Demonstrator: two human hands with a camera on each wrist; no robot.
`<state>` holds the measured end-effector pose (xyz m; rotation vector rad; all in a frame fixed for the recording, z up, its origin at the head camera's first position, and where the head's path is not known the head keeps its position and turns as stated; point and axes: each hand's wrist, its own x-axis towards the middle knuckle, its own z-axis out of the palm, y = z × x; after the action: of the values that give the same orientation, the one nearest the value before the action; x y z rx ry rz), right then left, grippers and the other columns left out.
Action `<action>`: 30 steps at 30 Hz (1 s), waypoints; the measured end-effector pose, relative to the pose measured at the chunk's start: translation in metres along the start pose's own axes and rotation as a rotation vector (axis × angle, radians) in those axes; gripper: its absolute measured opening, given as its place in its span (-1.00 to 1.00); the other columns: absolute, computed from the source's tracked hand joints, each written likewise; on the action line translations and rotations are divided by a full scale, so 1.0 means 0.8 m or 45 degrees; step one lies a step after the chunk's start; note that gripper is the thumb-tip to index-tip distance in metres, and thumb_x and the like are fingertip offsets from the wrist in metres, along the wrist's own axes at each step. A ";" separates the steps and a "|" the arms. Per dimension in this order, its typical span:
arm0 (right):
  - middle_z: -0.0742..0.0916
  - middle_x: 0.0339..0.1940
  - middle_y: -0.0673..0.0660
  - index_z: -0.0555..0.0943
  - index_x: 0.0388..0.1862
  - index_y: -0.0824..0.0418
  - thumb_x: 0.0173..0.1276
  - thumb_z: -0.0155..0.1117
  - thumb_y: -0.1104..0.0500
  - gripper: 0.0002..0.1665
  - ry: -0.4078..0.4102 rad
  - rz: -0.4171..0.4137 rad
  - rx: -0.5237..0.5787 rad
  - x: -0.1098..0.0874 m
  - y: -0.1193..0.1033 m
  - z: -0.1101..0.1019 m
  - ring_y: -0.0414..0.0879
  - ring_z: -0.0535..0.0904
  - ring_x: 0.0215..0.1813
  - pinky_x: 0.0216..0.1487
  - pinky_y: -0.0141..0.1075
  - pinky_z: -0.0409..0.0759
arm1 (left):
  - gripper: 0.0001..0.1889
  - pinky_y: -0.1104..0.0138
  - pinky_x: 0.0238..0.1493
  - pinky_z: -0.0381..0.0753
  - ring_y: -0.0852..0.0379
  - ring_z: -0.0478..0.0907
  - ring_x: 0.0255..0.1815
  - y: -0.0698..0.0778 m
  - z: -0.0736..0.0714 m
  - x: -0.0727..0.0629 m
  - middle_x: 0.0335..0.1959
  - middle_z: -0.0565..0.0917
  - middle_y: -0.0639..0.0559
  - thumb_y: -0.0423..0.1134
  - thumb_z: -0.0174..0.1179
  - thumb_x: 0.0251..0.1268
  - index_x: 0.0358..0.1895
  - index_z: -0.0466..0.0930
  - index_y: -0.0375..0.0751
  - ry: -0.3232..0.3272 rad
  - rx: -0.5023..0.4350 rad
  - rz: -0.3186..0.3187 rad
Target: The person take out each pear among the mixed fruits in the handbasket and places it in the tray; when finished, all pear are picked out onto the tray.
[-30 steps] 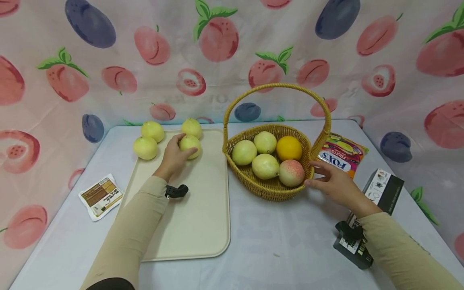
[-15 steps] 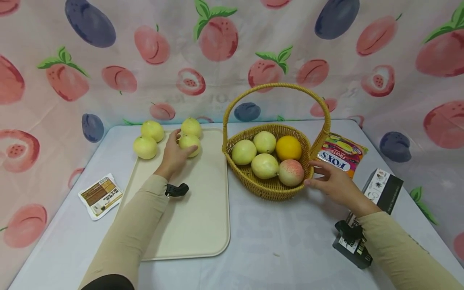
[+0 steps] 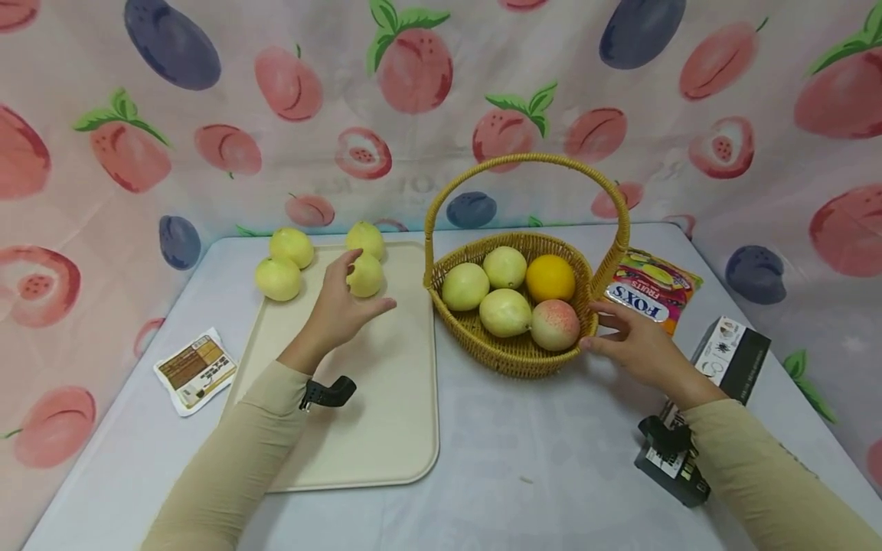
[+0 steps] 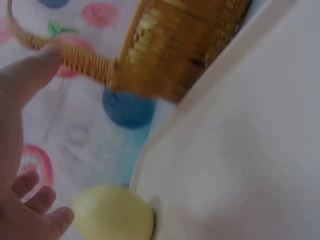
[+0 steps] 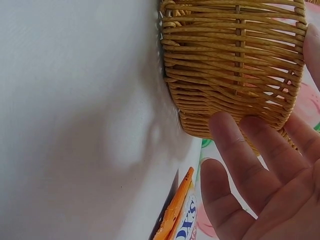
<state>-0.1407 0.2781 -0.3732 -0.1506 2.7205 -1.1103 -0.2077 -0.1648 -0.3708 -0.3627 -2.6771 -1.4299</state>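
Note:
My left hand [image 3: 341, 310] hovers over the beige tray [image 3: 386, 383], its thumb and fingers spread with nothing between them. Just beyond it, a round pale yellow-green fruit [image 3: 367, 275] sits on the tray, partly hidden by the fingers. A similar fruit [image 3: 365, 239] lies behind that one. In the left wrist view, the spread fingers are near a fruit [image 4: 115, 212]. My right hand [image 3: 641, 344] touches the right end of the wicker basket [image 3: 513, 366]; its loosely extended fingertips [image 5: 225, 125] rest on the outer wall. The basket holds three pale fruits [image 3: 505, 314], an orange [image 3: 550, 278] and a peach [image 3: 554, 325].
Two pale fruits [image 3: 278, 278] are at the tray's far left corner. A white packet [image 3: 196, 373] lies left of the tray. Right of the basket lie a colourful candy bag [image 3: 651, 287] and a dark box [image 3: 730, 360], partly under the right arm. A fruit-print cloth [image 3: 413, 138] hangs behind.
My left hand has let go of the nearer tray fruit and drawn back toward me, its thumb and fingers wider apart. My right hand stays at the basket.

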 end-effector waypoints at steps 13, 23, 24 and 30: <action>0.42 0.42 0.42 0.23 0.57 0.23 0.38 0.31 -0.22 -0.03 0.014 -0.026 0.003 -0.002 -0.002 -0.001 0.39 0.48 0.26 0.17 0.27 0.47 | -0.02 -0.01 0.36 0.34 -0.18 0.27 0.43 0.062 0.039 -0.020 0.49 0.23 -0.17 -0.24 0.54 0.07 0.51 0.12 -0.31 -0.281 -0.162 0.141; 0.40 0.46 0.37 0.21 0.58 0.24 0.37 0.32 -0.23 -0.01 0.010 -0.021 0.021 -0.003 -0.003 -0.001 0.37 0.47 0.28 0.16 0.24 0.50 | -0.06 0.02 0.34 0.38 -0.21 0.29 0.40 0.085 0.069 -0.008 0.46 0.27 -0.23 -0.19 0.52 0.12 0.51 0.16 -0.31 -0.443 -0.094 0.217; 0.39 0.46 0.37 0.21 0.58 0.24 0.37 0.32 -0.23 -0.01 0.011 -0.024 0.024 -0.003 -0.003 -0.001 0.37 0.46 0.28 0.15 0.23 0.50 | -0.07 0.03 0.33 0.38 -0.19 0.30 0.40 0.087 0.072 -0.006 0.46 0.28 -0.21 -0.17 0.52 0.13 0.51 0.16 -0.28 -0.459 -0.074 0.217; 0.37 0.48 0.35 0.19 0.59 0.23 0.37 0.32 -0.23 0.00 0.010 -0.025 0.037 -0.004 -0.004 0.000 0.35 0.47 0.28 0.14 0.21 0.53 | -0.11 0.05 0.32 0.39 -0.13 0.31 0.39 0.096 0.090 0.007 0.48 0.27 -0.07 -0.06 0.50 0.14 0.50 0.24 -0.17 -0.552 0.003 0.235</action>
<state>-0.1374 0.2767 -0.3702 -0.1698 2.7145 -1.1574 -0.1917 -0.0634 -0.3481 -0.9956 -2.8615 -1.4286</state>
